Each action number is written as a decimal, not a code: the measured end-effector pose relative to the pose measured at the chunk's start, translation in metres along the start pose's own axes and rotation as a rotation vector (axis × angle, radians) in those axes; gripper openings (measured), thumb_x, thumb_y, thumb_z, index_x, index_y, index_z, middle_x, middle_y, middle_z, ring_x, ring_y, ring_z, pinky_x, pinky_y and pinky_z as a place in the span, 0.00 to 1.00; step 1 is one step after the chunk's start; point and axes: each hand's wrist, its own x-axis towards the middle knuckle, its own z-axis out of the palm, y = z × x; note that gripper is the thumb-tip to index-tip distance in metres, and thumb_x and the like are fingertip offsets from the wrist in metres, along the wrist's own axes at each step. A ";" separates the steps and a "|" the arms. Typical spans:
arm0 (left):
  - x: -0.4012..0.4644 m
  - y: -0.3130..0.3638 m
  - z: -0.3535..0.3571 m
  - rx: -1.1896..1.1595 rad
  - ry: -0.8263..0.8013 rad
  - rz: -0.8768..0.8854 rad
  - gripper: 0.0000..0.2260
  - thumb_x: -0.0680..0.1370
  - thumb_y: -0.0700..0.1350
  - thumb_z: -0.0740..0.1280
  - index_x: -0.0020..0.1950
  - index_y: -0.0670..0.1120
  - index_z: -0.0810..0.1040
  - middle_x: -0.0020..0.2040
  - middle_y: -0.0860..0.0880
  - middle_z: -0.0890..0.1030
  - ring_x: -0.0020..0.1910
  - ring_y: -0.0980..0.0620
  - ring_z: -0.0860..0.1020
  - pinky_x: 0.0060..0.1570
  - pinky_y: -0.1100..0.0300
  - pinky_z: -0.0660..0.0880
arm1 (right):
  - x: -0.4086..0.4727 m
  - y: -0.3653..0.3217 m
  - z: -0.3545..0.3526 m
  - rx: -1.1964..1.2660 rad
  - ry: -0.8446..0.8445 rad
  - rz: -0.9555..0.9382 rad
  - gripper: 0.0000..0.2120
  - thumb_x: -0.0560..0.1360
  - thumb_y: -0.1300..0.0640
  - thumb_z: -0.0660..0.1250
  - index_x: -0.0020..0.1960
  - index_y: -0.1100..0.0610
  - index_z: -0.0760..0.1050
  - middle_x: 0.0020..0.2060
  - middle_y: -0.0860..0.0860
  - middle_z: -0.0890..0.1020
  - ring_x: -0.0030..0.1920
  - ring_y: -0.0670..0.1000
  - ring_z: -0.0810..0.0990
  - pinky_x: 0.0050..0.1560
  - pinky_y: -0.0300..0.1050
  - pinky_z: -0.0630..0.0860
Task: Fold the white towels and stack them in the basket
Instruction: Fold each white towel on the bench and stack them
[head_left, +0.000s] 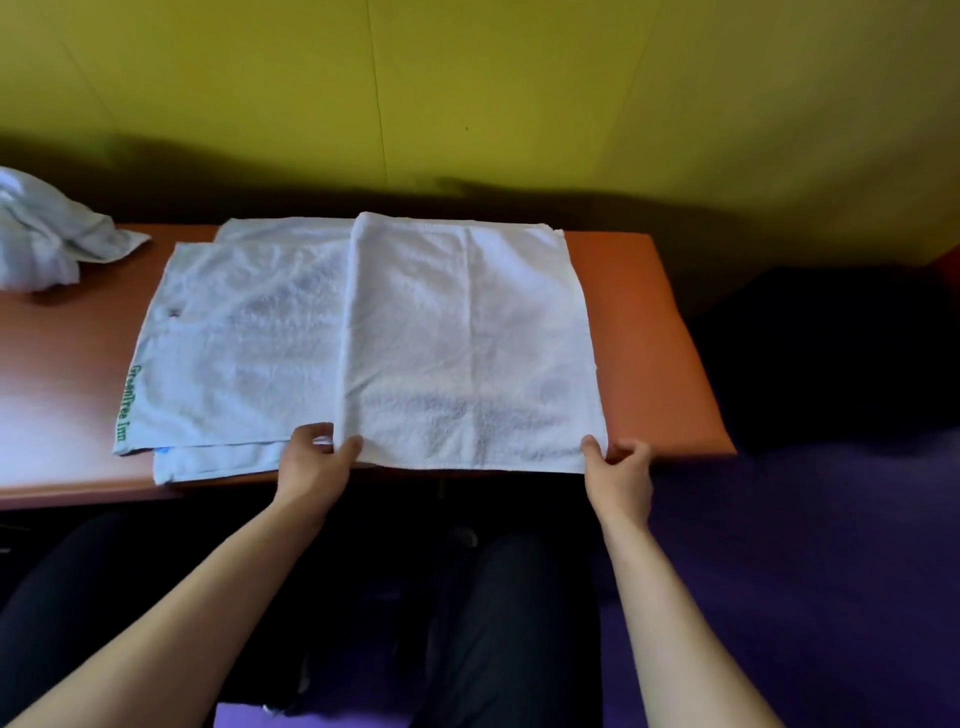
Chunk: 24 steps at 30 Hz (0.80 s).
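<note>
A white terry towel (467, 338), folded over itself, lies flat on an orange-brown table (649, 332). The left hand (311, 462) at 7 o'clock and the right hand (618, 467) at 5 o'clock pinch its near corners, forearms extended. A crumpled towel (47, 234) sits at 10 o'clock.

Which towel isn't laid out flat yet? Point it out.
The crumpled towel at the table's far left. It lies bunched in a heap, untouched, while the flat towel is spread out, its near corners pinched by the left hand and right hand.
</note>
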 end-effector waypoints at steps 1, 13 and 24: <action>0.001 0.000 -0.002 -0.015 -0.004 -0.030 0.15 0.78 0.48 0.71 0.61 0.42 0.77 0.51 0.47 0.81 0.49 0.47 0.80 0.52 0.53 0.76 | -0.002 0.001 0.000 0.131 -0.041 0.107 0.20 0.75 0.44 0.71 0.56 0.57 0.71 0.51 0.53 0.80 0.48 0.55 0.79 0.49 0.52 0.77; -0.040 0.033 -0.014 -0.888 -0.315 -0.223 0.06 0.81 0.36 0.66 0.53 0.32 0.74 0.47 0.34 0.83 0.42 0.41 0.86 0.43 0.53 0.84 | -0.051 -0.016 -0.013 0.403 -0.213 0.371 0.21 0.79 0.46 0.67 0.50 0.66 0.78 0.36 0.56 0.81 0.33 0.52 0.80 0.31 0.45 0.76; -0.039 0.048 -0.031 -0.755 -0.243 -0.066 0.07 0.81 0.37 0.66 0.54 0.34 0.73 0.48 0.34 0.82 0.38 0.44 0.86 0.38 0.58 0.84 | -0.088 -0.060 0.054 1.300 -0.431 0.588 0.10 0.79 0.51 0.67 0.53 0.58 0.76 0.50 0.57 0.81 0.47 0.55 0.81 0.46 0.49 0.79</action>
